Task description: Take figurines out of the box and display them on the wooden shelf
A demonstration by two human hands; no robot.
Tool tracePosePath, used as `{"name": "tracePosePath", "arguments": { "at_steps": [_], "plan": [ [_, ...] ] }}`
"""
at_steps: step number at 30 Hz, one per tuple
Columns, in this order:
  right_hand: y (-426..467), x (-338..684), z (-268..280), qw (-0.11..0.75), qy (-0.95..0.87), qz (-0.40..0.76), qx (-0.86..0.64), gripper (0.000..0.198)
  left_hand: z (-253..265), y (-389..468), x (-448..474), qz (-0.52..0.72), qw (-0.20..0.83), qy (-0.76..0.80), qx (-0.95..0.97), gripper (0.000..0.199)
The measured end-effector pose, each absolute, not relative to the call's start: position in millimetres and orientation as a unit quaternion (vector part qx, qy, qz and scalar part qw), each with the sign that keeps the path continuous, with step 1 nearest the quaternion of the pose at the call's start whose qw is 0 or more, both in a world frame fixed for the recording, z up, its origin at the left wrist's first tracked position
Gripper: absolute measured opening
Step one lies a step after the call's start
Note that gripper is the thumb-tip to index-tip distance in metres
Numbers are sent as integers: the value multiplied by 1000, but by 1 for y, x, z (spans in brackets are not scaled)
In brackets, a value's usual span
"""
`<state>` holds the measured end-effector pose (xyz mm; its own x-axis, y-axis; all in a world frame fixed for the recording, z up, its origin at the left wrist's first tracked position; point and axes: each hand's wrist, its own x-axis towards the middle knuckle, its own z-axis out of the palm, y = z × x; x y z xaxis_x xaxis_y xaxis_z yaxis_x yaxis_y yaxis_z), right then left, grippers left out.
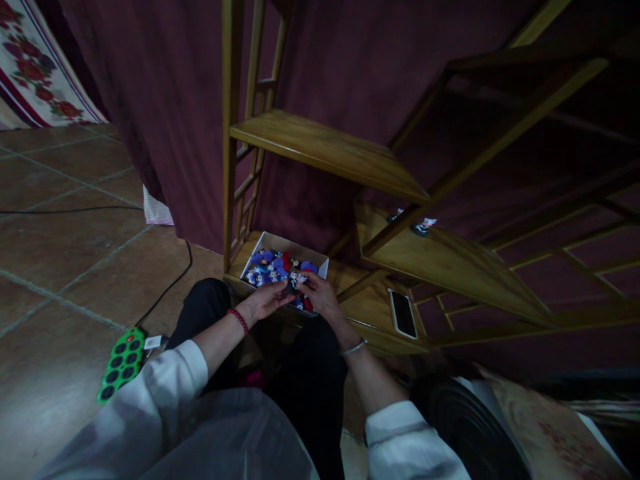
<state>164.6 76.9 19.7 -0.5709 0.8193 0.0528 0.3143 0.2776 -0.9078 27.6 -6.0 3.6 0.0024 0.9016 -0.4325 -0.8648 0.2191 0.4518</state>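
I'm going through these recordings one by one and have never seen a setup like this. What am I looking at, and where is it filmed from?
There is no machine: these are a person's bare hands. The single picture comes from a camera worn on the head, looking forward and down.

The left hand, with a red beaded bracelet at its wrist, and the right hand hold a small dark-based figurine in their fingers. It is over an open white box of small, mostly blue, purple and red figurines, too small to make out in detail.

The box sits on the low board of a brown wooden shelf unit. A white-edged, black-screened phone-like slab lies there too. On a higher board are two more small figurines.
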Motion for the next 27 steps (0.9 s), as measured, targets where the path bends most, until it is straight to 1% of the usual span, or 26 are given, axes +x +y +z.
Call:
{"name": "tracePosePath", "arguments": {
  "at_steps": [4,11,23,27],
  "plan": [
    [77,163,17,274,-749,464,-387,29,3,-7,27,628,705,328,21,2],
    [76,163,21,251,-773,425,-398,28,3,-9,28,640,701,313,17,3],
    [68,159,32,227,-812,321,-433,24,7,-11,32,659,686,308,-5,11],
    [67,158,33,231,-817,308,-429,23,5,-11,32,667,683,298,3,13]
  ]
}}
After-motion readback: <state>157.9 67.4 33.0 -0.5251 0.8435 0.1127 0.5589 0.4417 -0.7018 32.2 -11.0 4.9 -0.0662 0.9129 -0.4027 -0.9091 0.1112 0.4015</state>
